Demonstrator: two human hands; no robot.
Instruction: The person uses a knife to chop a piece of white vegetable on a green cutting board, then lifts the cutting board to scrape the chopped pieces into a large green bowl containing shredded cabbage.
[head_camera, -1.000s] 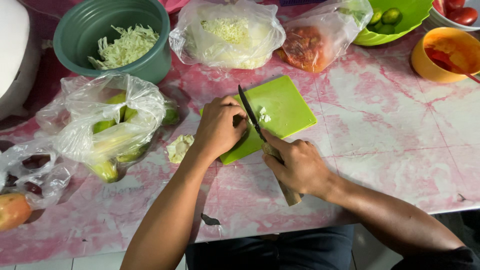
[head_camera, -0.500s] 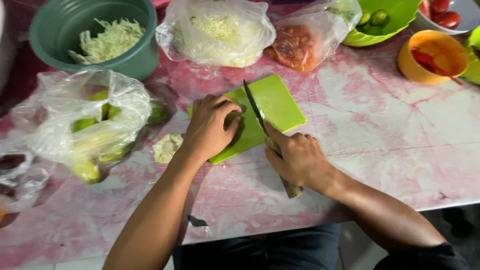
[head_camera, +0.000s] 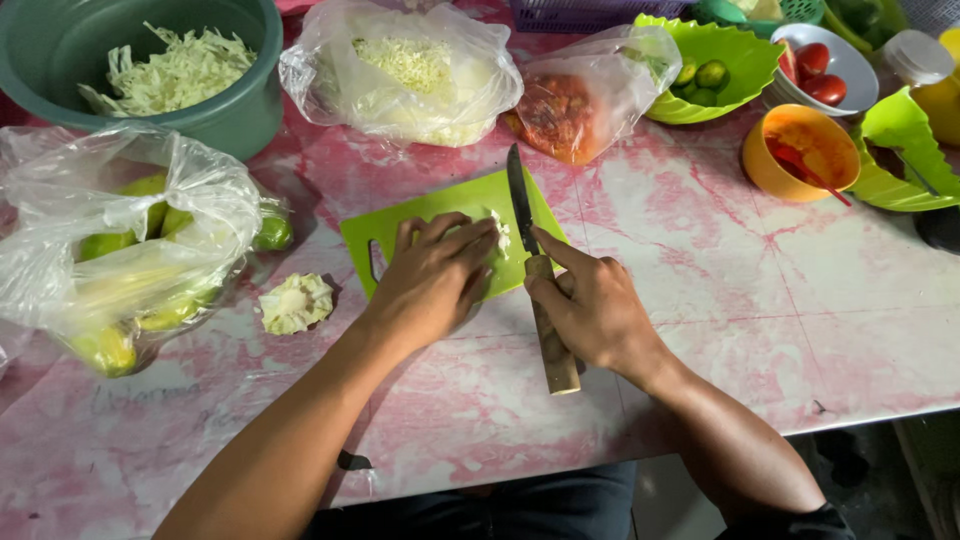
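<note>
Cabbage piece (head_camera: 499, 232) under curled left hand (head_camera: 432, 278) fingertips; right hand (head_camera: 592, 310) fist-tight around knife (head_camera: 533, 270).

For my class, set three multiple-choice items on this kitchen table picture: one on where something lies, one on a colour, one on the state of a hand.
1. Where does the small cabbage piece lie?
A. On the table left of the cutting board
B. In the orange bowl
C. On the cutting board

2. What colour is the cutting board?
A. Red
B. Light green
C. White

3. What is the right hand doing?
A. Resting open on the table
B. Holding a bag
C. Gripping the knife

Answers: 1 A, it sits on the pink table between the bag of green fruit and the board. 2 B, its bare surface is bright light green. 3 C, the fingers wrap the wooden handle, forefinger along the blade, while the left hand presses on the board.
</note>
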